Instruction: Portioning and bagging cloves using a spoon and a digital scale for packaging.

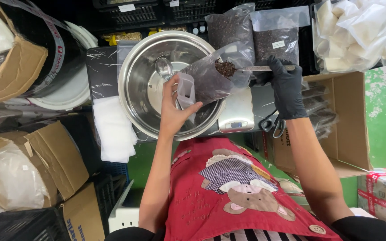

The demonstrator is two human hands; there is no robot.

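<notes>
My bare left hand [175, 111] holds a clear plastic pouch [211, 76] open over a large steel bowl [135, 85]. My right hand [285, 87], in a black glove, grips the handle of a metal spoon [255, 68] whose tip sits at the pouch mouth with dark brown grains [225, 68] on it. A second metal scoop [163, 68] lies inside the bowl. The bowl rests partly on a small digital scale [237, 117].
Two bags of dark grains [275, 42] stand behind the bowl. A bag of white packets [362, 31] is at the upper right. Scissors [273, 125] lie by an open cardboard box [349, 129]. White pouches [112, 129] and more boxes [55, 156] are left.
</notes>
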